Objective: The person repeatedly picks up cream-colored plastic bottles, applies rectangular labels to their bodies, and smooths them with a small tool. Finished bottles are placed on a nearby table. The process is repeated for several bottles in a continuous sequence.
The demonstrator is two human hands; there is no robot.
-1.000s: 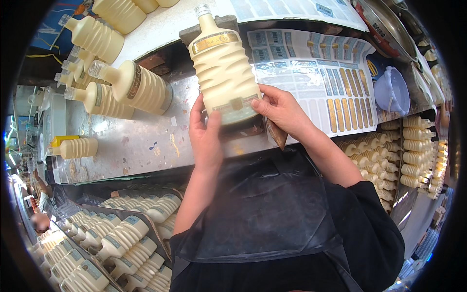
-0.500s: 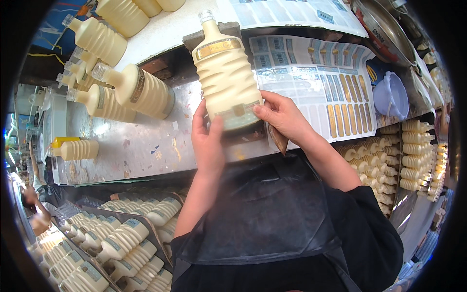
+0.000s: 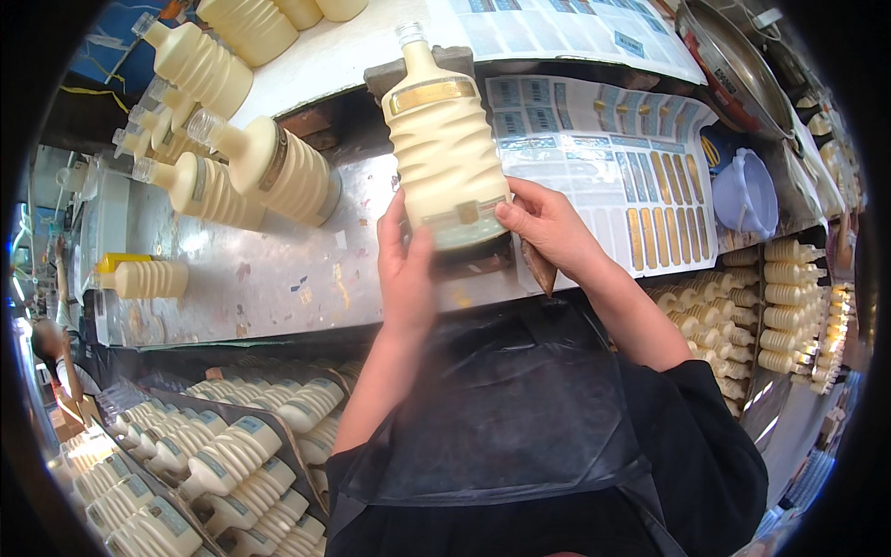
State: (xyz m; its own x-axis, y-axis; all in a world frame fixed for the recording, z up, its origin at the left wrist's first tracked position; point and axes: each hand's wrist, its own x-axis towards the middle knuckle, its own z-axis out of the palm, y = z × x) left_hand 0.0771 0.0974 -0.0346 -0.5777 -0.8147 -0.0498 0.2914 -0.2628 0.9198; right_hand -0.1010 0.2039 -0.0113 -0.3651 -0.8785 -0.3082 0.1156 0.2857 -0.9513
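Observation:
A cream bottle (image 3: 445, 153) with wavy ridges and a clear threaded neck lies neck-away on a dark support (image 3: 379, 78). It carries a gold label (image 3: 432, 94) near its shoulder and a pale translucent label (image 3: 466, 221) with a gold patch near its base. My left hand (image 3: 405, 269) holds the base's left side, thumb at the front, fingers partly hidden behind the edge. On the opposite side my right hand (image 3: 548, 223) grips the base, its thumb pressed at the pale label's right end. Below that hand juts a pointed brown piece (image 3: 538, 267).
Sheets of gold and blue labels (image 3: 603, 176) lie to the right, beside a lilac bucket (image 3: 745, 193) and a metal basin (image 3: 742, 70). Several cream bottles (image 3: 278, 172) stand at the left. Racks of bottles (image 3: 218, 455) fill the lower left; more bottles (image 3: 789, 297) are stacked at right.
The view has shifted slightly, so the bottle and hands appear a little farther right. Both hands keep their places at the bottle's base.

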